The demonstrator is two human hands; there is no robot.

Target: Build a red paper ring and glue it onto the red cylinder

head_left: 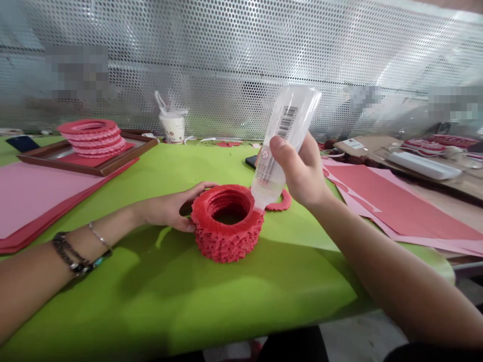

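A thick stack of red ruffled paper rings (228,241) stands on the green table (188,301), with a round hole through its middle. My left hand (177,206) rests at the stack's left side, thumb and fingers spread around its edge. My right hand (300,168) is wrapped round a translucent bottle (283,120) with a barcode label. The bottle is held upside down and tilted, its nozzle at the right part of the stack's top. Behind the nozzle, a single red ring (281,202) lies on the table, partly hidden by the bottle.
At the back left, a brown tray (143,146) bears stacked pink and red rings (92,138). Pink sheets (41,196) lie left, red and pink sheets (400,201) right. A paper cup (173,125) and a dark phone (250,161) are behind. A white power strip (424,166) is far right.
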